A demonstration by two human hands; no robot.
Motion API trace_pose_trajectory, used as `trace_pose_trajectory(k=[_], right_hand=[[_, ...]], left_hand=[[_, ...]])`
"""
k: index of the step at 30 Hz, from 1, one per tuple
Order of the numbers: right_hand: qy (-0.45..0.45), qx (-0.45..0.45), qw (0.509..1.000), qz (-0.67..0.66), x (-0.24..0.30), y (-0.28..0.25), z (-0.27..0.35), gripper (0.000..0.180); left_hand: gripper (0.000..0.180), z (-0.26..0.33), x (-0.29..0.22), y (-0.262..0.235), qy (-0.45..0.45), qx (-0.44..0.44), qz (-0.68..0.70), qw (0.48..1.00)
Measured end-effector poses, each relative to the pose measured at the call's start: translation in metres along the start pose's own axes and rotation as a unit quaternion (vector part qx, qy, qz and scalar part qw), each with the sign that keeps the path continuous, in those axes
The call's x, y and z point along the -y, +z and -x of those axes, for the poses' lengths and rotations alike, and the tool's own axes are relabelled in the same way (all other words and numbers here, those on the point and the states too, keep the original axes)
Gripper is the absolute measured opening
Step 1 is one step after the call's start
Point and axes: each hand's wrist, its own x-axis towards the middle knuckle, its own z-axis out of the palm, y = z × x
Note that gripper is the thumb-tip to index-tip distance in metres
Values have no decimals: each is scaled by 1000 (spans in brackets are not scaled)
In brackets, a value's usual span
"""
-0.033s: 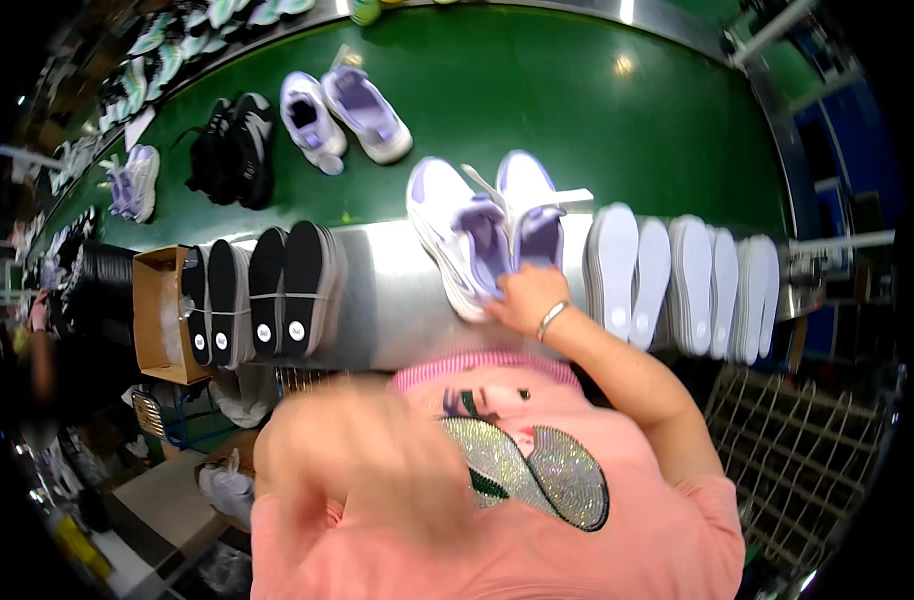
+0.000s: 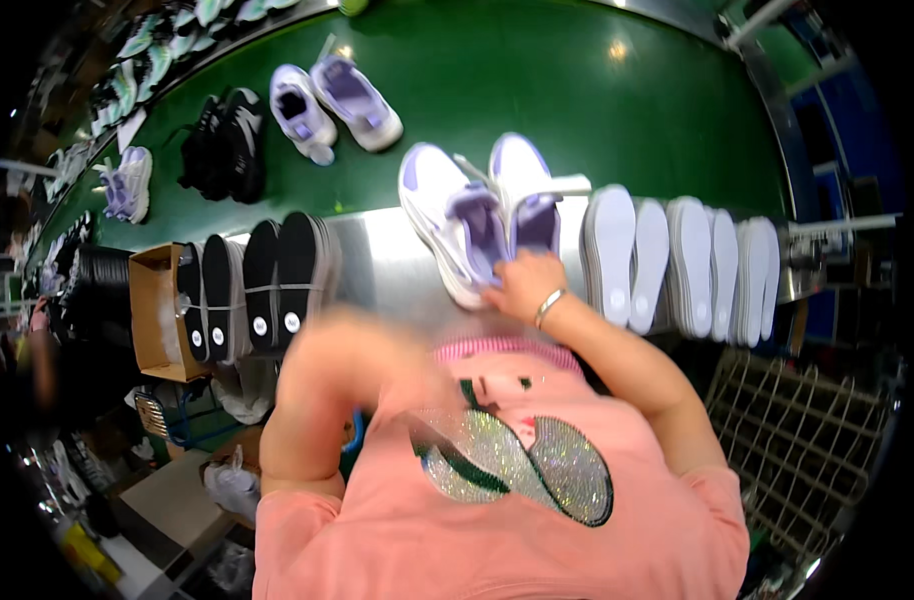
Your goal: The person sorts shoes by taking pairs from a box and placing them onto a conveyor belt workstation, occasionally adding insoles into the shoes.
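A pair of white-and-lilac sneakers stands at the near edge of the table, toes pointing away: the left sneaker [image 2: 437,205] tilts a little, and the right sneaker [image 2: 522,165] is beside it. A pale strap or tongue sticks out of each opening. My right hand [image 2: 532,285], with a bracelet at its wrist, is closed around the heels at the back of the pair. Motion smears my left hand [image 2: 392,360], which hangs in front of my chest, near the table edge and left of the sneakers. Its fingers and anything in them cannot be made out.
Banded stacks of black insoles [image 2: 262,290] stand to the left, by an open cardboard box [image 2: 157,310]. White insoles [image 2: 609,250] are stacked on the right. On the green surface [image 2: 577,80] sit black shoes [image 2: 242,150] and another lilac pair [image 2: 357,105]. A wire rack [image 2: 787,450] is at lower right.
My left hand has swung up and away from my body toward the table edge. My right hand keeps its place at the sneakers' heels, and the view has shifted slightly.
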Motion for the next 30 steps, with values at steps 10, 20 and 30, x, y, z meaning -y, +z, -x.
trace_pose_trajectory(k=[10,20,30], right_hand=[[-119,-294,941,-118,-62,10,47,26],[-54,-388,902,-180,-98,12,74,12],[-190,-423,885,48,17,-3,-69,18]], left_hand=[[40,-51,164,-89,-17,-178,-536,825],[28,-84,171,-130,-204,-250,-285,903],[26,-77,171,-140,-225,-234,-248,913]])
